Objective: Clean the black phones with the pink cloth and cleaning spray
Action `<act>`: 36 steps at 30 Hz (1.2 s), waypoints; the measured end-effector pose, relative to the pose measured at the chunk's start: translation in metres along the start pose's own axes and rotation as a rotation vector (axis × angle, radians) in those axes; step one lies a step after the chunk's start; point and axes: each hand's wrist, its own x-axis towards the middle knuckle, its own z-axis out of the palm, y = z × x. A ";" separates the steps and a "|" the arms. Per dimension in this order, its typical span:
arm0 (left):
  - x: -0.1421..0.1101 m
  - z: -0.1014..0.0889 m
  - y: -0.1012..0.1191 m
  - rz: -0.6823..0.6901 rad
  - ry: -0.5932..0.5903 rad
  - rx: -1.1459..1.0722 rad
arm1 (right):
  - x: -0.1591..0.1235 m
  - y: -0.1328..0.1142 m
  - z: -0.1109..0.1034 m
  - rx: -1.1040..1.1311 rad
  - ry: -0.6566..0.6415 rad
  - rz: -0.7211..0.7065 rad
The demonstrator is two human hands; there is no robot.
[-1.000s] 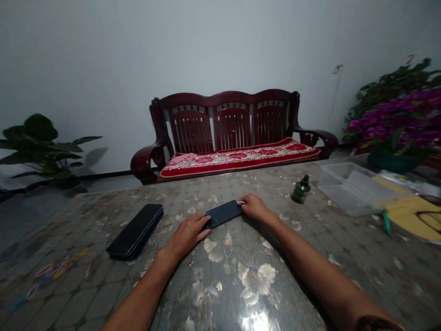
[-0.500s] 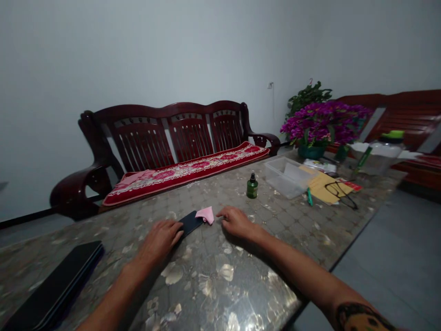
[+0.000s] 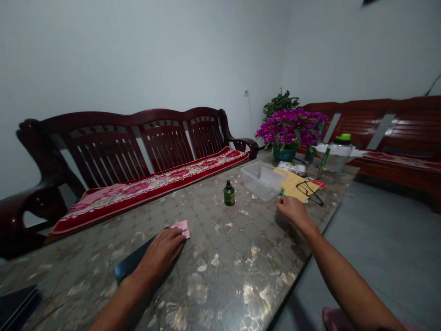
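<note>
My left hand (image 3: 161,253) lies flat on a dark phone (image 3: 132,265) on the patterned table (image 3: 223,276), fingers stretched over it. A small pink cloth (image 3: 182,228) sits at the phone's far end, just past my fingertips. My right hand (image 3: 292,209) is stretched far to the right, fingers curled, beside a green pen (image 3: 282,192) and a yellow paper (image 3: 296,186). What it holds, if anything, I cannot make out. A small green bottle (image 3: 228,194) stands between my two hands.
A clear plastic box (image 3: 263,180), black glasses (image 3: 310,189), purple flowers in a pot (image 3: 289,133) and a green-capped jar (image 3: 338,154) stand at the table's right end. A wooden bench (image 3: 138,156) with a red cushion runs behind. Another dark device (image 3: 15,303) lies at far left.
My right hand left the pink cloth and reached right toward the pen and yellow paper. My head turned right. My left hand stayed on the phone.
</note>
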 end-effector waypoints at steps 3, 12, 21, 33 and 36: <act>-0.004 -0.001 -0.005 -0.022 0.030 0.014 | 0.026 0.030 -0.008 -0.074 0.074 0.104; -0.034 0.012 -0.028 0.025 0.161 0.011 | 0.101 0.065 0.004 -0.211 0.149 0.013; -0.038 0.022 -0.046 0.086 0.222 0.113 | 0.147 0.092 0.031 -0.267 0.139 0.125; 0.050 0.011 -0.017 0.066 0.047 0.222 | 0.168 0.109 0.045 -0.218 0.141 0.214; 0.078 0.002 -0.021 -0.092 0.029 0.337 | 0.172 0.111 0.043 -0.221 0.135 0.210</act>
